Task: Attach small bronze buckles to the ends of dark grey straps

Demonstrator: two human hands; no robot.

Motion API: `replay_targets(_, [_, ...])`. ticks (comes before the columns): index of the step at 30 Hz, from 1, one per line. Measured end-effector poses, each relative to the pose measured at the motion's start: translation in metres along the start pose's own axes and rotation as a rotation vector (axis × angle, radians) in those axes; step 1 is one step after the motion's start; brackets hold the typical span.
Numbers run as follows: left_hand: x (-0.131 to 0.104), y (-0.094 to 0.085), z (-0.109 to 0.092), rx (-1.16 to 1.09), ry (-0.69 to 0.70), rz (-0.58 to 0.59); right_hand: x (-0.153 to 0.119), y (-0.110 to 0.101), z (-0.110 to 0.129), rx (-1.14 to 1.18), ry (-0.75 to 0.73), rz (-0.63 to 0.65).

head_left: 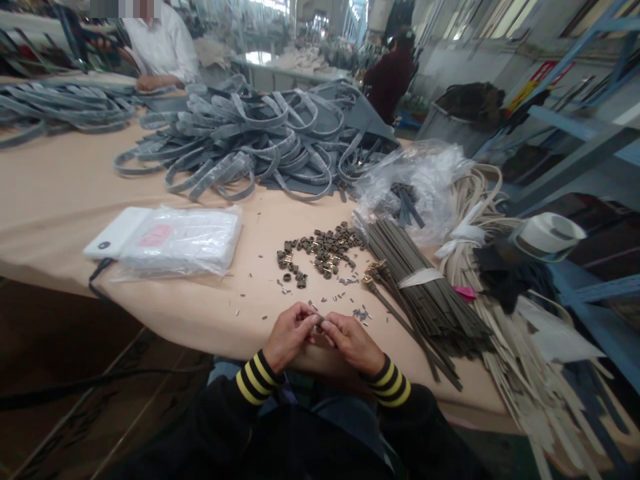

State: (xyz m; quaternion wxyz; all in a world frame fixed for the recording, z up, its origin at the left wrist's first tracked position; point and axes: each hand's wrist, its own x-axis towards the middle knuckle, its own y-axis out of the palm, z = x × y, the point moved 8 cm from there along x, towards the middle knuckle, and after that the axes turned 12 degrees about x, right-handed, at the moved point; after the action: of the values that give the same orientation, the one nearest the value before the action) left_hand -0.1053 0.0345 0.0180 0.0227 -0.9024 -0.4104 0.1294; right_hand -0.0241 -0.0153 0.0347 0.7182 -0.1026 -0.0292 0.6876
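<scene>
Between the fingertips of both hands is a small dark olive strap loop (319, 321), partly covered by the fingers. My left hand (291, 335) pinches it from one side, and my right hand (353, 341) pinches it from the other. Both hands are at the table's front edge. Just beyond them lies a loose pile of similar small olive loops (325, 252), some with gold-coloured metal bits. Small cut scraps (361, 313) are scattered around the hands. To the right is a bundle of long olive straps (425, 287) tied with a white band.
A plastic-wrapped white package (183, 240) lies at the left. Grey-blue straps (260, 140) are heaped across the back. A clear plastic bag (415, 180) and beige straps (475, 193) crowd the right, near blue metal shelving (590, 287). A person in white (165, 47) sits across the table.
</scene>
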Motion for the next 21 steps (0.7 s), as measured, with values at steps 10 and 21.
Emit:
replay_targets(10, [0.0,-0.002,0.005,-0.093,-0.048,0.032,0.004,0.003,0.002,0.003,0.041,-0.013])
replay_targets(21, [0.074,-0.058,-0.053,1.308,0.308,-0.25,0.014,-0.031,-0.033,0.272,0.145,-0.245])
